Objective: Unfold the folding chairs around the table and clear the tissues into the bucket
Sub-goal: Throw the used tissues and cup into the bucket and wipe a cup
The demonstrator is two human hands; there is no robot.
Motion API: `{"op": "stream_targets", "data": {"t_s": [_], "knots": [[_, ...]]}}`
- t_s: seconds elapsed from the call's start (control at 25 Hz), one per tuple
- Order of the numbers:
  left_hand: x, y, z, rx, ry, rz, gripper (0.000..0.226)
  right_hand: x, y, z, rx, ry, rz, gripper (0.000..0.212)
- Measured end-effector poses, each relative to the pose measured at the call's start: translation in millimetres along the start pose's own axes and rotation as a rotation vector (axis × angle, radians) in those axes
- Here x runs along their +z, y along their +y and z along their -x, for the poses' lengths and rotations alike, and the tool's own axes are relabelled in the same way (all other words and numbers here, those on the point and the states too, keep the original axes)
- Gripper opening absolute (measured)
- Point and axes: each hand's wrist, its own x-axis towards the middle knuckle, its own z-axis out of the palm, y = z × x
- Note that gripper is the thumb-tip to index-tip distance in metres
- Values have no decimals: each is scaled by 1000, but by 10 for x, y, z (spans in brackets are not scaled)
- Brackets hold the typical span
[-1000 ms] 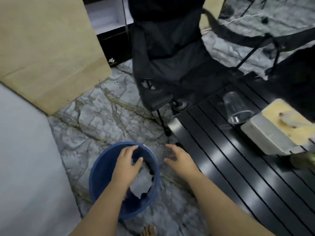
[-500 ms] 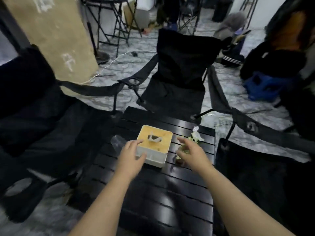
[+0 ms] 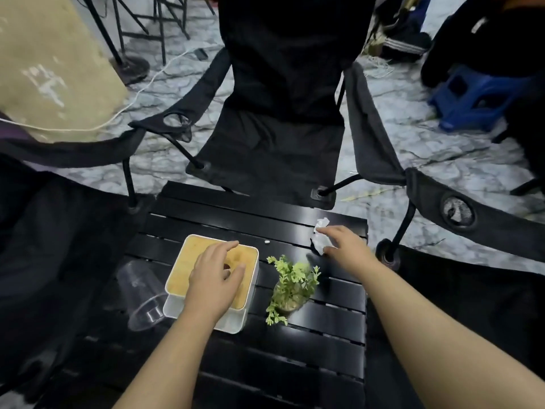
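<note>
A crumpled white tissue [image 3: 320, 235] lies near the far right corner of the black slatted table [image 3: 265, 343]. My right hand [image 3: 345, 246] rests on it, thumb and fingers spread around it, not closed. My left hand [image 3: 216, 276] lies flat with fingers apart on the wooden lid of the white tissue box [image 3: 206, 308]. An unfolded black folding chair [image 3: 280, 113] stands across the table. Another unfolded chair [image 3: 44, 231] is at the left, and a third chair's armrest [image 3: 472, 219] shows at the right. The bucket is out of view.
A clear plastic cup [image 3: 141, 293] lies on its side left of the box. A small green plant [image 3: 292, 287] stands between my hands. A tiny white scrap [image 3: 267, 241] sits on the table. A blue stool [image 3: 477, 98] and bags stand at the back right.
A second ago my hands were at the blue bucket with tissue. I turned to the table. My left hand settled on the tissue box and my right hand reached past the plant onto the tissue.
</note>
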Motion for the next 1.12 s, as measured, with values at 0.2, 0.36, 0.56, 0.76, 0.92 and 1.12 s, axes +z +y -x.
{"op": "stream_targets", "data": {"t_s": [0.2, 0.36, 0.56, 0.76, 0.92, 1.12], "knots": [[32, -269, -59, -3, 41, -28, 36, 404, 221, -426, -13, -74, 175, 43], [-87, -374, 12, 21, 62, -14, 39, 398, 16, -461, -39, 59, 182, 18], [-555, -593, 295, -18, 86, -14, 36, 248, -954, -300, -213, 142, 174, 18], [-1053, -1209, 594, -249, 187, -199, 45, 754, -1963, 46, -369, 61, 127, 17], [-951, -1676, 630, -521, 29, -103, 72, 1254, -2368, 243, -414, 6, 60, 17], [-585, -1782, 598, -605, 28, 313, 84, 1473, -2371, 344, -373, 15, 65, 21]]}}
